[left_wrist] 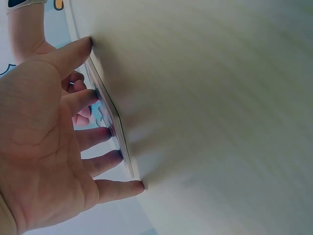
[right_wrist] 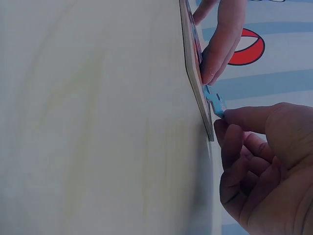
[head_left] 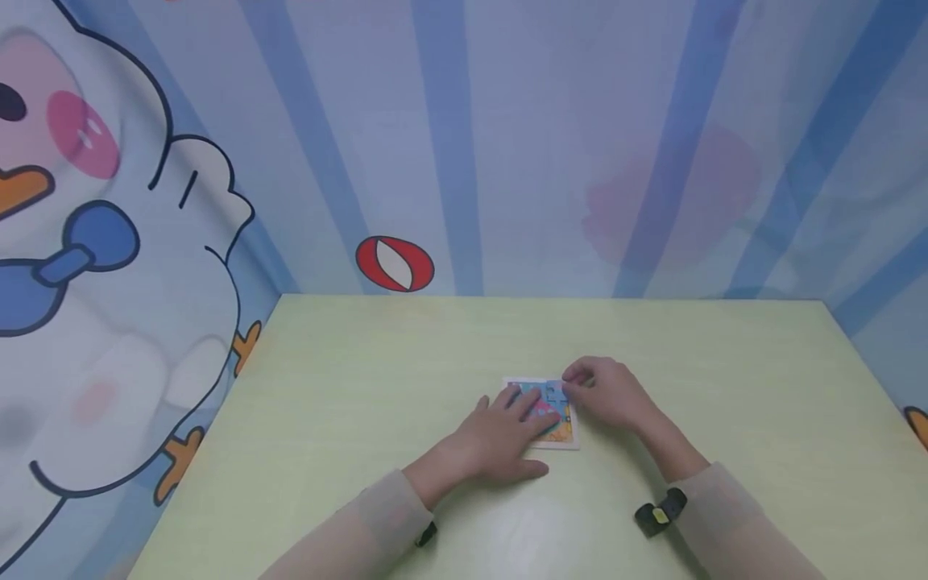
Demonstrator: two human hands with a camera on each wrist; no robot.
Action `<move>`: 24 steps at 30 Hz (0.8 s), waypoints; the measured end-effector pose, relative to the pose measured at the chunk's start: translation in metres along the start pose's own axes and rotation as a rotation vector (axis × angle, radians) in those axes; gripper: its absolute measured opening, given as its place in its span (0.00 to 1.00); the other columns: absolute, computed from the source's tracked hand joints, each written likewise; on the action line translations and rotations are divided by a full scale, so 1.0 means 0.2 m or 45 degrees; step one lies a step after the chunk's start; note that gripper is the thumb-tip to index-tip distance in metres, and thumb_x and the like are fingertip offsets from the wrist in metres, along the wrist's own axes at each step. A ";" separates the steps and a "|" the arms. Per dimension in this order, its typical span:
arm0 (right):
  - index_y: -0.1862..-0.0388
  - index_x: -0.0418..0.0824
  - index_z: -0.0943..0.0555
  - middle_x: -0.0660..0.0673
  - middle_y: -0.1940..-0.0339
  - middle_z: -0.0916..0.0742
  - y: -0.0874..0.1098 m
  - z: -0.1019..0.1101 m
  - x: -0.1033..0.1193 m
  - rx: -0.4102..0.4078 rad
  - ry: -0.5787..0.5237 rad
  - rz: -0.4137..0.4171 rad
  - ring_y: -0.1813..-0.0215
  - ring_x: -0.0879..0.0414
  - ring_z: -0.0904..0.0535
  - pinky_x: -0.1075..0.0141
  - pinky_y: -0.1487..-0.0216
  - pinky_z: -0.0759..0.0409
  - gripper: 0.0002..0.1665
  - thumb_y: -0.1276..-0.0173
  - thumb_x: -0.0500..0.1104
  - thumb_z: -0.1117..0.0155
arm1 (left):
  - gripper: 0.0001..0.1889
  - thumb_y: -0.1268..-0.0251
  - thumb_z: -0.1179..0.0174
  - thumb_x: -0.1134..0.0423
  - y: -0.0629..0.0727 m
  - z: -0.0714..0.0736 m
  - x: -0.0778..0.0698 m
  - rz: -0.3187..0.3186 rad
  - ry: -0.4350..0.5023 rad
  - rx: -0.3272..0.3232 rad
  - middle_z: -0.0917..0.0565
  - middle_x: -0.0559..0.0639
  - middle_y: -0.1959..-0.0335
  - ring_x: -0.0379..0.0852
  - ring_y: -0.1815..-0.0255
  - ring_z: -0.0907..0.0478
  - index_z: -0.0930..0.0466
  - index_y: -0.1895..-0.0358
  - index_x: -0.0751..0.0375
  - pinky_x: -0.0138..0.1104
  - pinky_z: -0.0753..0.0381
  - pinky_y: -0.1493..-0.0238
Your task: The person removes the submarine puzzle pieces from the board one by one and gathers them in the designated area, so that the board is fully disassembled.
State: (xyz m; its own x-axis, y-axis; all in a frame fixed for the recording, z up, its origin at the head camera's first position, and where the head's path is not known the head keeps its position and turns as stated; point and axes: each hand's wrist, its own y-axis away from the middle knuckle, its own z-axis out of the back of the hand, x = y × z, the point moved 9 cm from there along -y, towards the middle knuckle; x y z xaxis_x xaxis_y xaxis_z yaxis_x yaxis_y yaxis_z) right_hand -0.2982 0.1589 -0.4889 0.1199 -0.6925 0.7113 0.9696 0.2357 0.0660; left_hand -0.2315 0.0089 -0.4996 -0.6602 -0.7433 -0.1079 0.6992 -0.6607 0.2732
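Observation:
A small jigsaw puzzle (head_left: 561, 435) with a white border and a blue, pink and orange picture lies on the table. Across its left part the left hand (head_left: 500, 439) spreads its straight fingers, fingertips pressing on the puzzle while the thumb and little finger reach past its edges. Between thumb and forefinger the right hand (head_left: 609, 392) pinches a light-blue puzzle piece (right_wrist: 217, 105) at the upper right corner. That piece is tilted up from the puzzle board (right_wrist: 200, 90) in the right wrist view. Part of the picture is hidden under the left hand.
The pale yellow table (head_left: 348, 362) extends on all sides of the puzzle. Behind it hangs a blue striped cloth (head_left: 522, 161) with cartoon prints. A black wrist strap (head_left: 660, 513) sits on the right sleeve.

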 end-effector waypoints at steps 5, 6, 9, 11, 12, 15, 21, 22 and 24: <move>0.51 0.39 0.13 0.46 0.59 0.12 -0.01 0.02 -0.02 -0.015 -0.026 0.001 0.56 0.51 0.17 0.54 0.54 0.20 0.13 0.26 0.46 0.34 | 0.39 0.27 0.46 0.32 0.00 0.01 0.00 0.001 0.010 0.000 0.52 0.51 0.14 0.60 0.16 0.55 0.45 0.16 0.34 0.63 0.39 0.27; 0.50 0.39 0.13 0.46 0.59 0.11 -0.01 0.03 -0.02 -0.019 -0.028 0.002 0.56 0.51 0.17 0.54 0.53 0.20 0.14 0.26 0.47 0.34 | 0.40 0.27 0.46 0.32 0.00 0.01 0.00 0.001 0.010 -0.001 0.52 0.51 0.14 0.60 0.16 0.55 0.45 0.16 0.34 0.63 0.39 0.27; 0.49 0.39 0.14 0.46 0.58 0.11 0.00 0.06 -0.05 -0.036 -0.028 0.001 0.55 0.50 0.16 0.54 0.53 0.19 0.15 0.26 0.48 0.33 | 0.40 0.27 0.46 0.32 0.00 0.02 0.00 -0.001 0.010 -0.004 0.52 0.51 0.14 0.59 0.16 0.55 0.46 0.16 0.34 0.63 0.38 0.27; 0.48 0.39 0.14 0.45 0.57 0.11 0.01 0.09 -0.07 -0.040 -0.032 -0.013 0.56 0.50 0.16 0.55 0.55 0.20 0.15 0.26 0.48 0.33 | 0.40 0.27 0.46 0.32 0.00 0.01 0.00 0.001 0.012 0.002 0.52 0.51 0.14 0.59 0.16 0.55 0.46 0.16 0.34 0.63 0.39 0.27; 0.48 0.39 0.14 0.45 0.57 0.11 0.01 0.11 -0.08 -0.041 -0.037 -0.020 0.56 0.50 0.17 0.56 0.55 0.20 0.16 0.26 0.48 0.33 | 0.40 0.27 0.46 0.32 0.00 0.01 0.00 0.002 0.014 0.005 0.52 0.51 0.14 0.59 0.16 0.55 0.46 0.16 0.34 0.63 0.39 0.27; 0.48 0.39 0.14 0.45 0.58 0.11 0.04 0.17 -0.14 -0.047 -0.044 -0.050 0.57 0.50 0.17 0.58 0.57 0.21 0.16 0.26 0.49 0.32 | 0.40 0.27 0.46 0.32 0.00 0.01 0.00 0.006 0.019 0.012 0.52 0.51 0.14 0.59 0.16 0.55 0.45 0.16 0.33 0.63 0.39 0.27; 0.48 0.38 0.14 0.44 0.58 0.12 0.10 0.28 -0.27 -0.068 -0.023 -0.104 0.58 0.51 0.18 0.59 0.58 0.22 0.17 0.25 0.49 0.33 | 0.39 0.27 0.46 0.32 0.00 0.00 0.00 0.006 0.015 0.007 0.52 0.50 0.14 0.58 0.15 0.56 0.46 0.16 0.33 0.62 0.40 0.26; 0.48 0.38 0.15 0.44 0.58 0.12 0.11 0.30 -0.29 -0.067 -0.016 -0.111 0.58 0.51 0.18 0.59 0.58 0.22 0.18 0.25 0.50 0.33 | 0.39 0.27 0.46 0.32 0.00 0.00 0.00 0.006 0.014 0.006 0.52 0.50 0.14 0.58 0.15 0.56 0.46 0.16 0.33 0.62 0.40 0.26; 0.47 0.37 0.15 0.44 0.58 0.12 0.14 0.33 -0.33 -0.065 -0.008 -0.119 0.58 0.51 0.18 0.59 0.58 0.22 0.19 0.25 0.50 0.33 | 0.39 0.26 0.46 0.33 0.00 0.00 0.00 0.004 0.015 0.005 0.52 0.50 0.14 0.58 0.16 0.56 0.46 0.16 0.33 0.62 0.40 0.26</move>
State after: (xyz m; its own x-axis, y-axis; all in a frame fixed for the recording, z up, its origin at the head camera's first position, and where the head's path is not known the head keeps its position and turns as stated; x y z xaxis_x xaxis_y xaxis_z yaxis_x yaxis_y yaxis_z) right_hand -0.2931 0.2568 -0.4877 0.0275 -0.7058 0.7079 0.9860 0.1355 0.0967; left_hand -0.2311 0.0083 -0.5001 -0.6550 -0.7463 -0.1184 0.6999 -0.6583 0.2771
